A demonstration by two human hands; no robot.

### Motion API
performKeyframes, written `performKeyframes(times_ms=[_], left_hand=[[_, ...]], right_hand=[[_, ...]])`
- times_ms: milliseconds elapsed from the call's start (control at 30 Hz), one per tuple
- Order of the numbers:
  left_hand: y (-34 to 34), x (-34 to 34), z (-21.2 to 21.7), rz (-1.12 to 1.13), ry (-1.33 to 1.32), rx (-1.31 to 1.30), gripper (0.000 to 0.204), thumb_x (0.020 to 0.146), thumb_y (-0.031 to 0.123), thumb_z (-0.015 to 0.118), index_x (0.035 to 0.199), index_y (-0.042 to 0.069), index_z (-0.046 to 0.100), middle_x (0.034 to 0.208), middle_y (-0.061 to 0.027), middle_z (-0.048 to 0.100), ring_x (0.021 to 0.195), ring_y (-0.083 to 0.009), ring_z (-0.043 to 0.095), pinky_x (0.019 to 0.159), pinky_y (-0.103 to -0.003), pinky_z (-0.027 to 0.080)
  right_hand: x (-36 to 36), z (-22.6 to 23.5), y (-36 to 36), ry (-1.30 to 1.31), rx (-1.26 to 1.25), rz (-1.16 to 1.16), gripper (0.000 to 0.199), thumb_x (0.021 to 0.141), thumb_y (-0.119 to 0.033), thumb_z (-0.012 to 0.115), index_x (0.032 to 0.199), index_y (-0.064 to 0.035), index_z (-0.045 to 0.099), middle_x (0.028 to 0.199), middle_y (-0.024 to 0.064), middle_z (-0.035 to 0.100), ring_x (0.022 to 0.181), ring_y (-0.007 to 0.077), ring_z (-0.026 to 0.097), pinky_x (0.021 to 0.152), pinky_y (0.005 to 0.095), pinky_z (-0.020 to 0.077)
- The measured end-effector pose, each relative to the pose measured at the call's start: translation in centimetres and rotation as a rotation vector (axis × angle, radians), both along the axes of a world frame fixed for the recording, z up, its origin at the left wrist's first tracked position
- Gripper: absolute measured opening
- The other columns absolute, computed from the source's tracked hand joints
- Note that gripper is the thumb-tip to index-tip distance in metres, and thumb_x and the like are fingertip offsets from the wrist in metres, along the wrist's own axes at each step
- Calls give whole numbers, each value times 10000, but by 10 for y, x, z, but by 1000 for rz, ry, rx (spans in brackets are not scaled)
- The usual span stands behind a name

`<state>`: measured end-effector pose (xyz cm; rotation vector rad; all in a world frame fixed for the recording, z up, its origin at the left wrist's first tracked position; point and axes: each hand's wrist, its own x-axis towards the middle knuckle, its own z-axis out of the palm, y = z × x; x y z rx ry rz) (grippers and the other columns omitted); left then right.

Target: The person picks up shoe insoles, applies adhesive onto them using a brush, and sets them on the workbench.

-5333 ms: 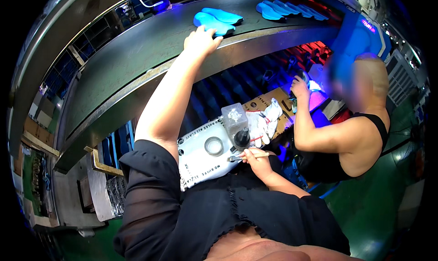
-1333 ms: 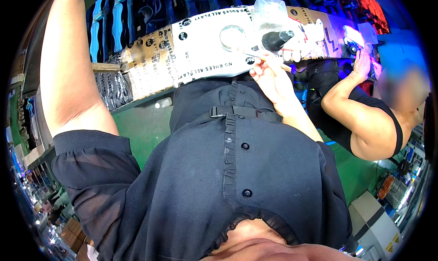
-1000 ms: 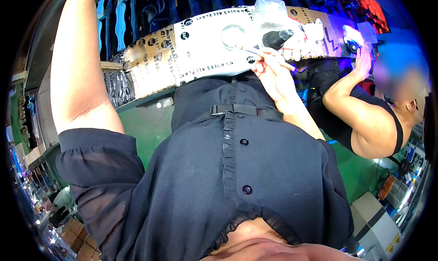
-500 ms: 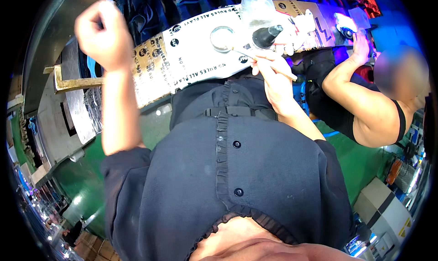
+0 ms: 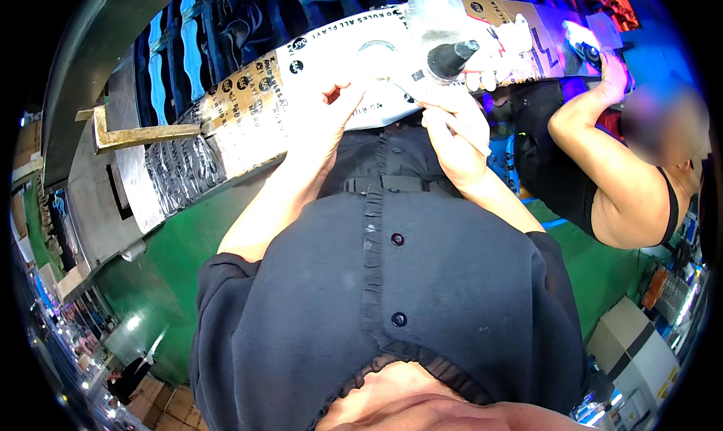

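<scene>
Brush sat pinched in the right hand, tip near the round dish, left hand half open, seemingly empty, no brushing yet evident.

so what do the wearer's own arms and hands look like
The left hand and right hand are bare, with no gloves over the fingers. The forearms are uncovered too, and no watch or wristband shows. Loose, dark sleeves end near the elbows. Any rings are too small to tell.
</scene>
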<state>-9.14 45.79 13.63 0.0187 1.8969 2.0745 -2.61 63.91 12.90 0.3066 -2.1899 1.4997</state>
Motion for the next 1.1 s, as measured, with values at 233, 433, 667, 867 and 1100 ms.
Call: performKeyframes(times_ms=[233,433,667,867,1100], left_hand=[[9,2,3,54,-182,142,202,762,145,705,912,63,599,745,9,559,680,-59,478,664,-229,388],[7,2,1,100,-283,292,219,736,68,717,901,67,573,753,-1,558,648,-77,503,626,-260,417],[6,1,-10,141,-367,349,271,751,45,696,985,30,561,830,-40,599,656,-77,503,634,-261,422],[6,1,-14,125,-374,323,294,751,53,694,1011,15,561,865,-56,612,671,-77,488,664,-261,418],[5,6,-9,128,-369,326,291,747,60,699,1002,19,565,866,-57,613,679,-81,487,662,-262,418]], right_hand=[[-2,10,4,230,316,-79,111,716,32,638,826,39,645,883,119,646,791,244,612,713,331,488],[-3,6,3,231,301,-41,162,746,-2,615,905,15,640,874,102,635,820,233,593,760,322,445],[-3,9,1,266,373,-38,162,733,-1,629,894,22,635,848,104,632,790,244,593,734,325,451],[-1,7,0,232,332,-15,172,724,8,633,895,27,634,847,107,632,791,244,593,734,322,452],[-1,10,-1,292,393,-19,125,698,9,646,822,25,636,872,112,645,809,244,620,685,352,496]])
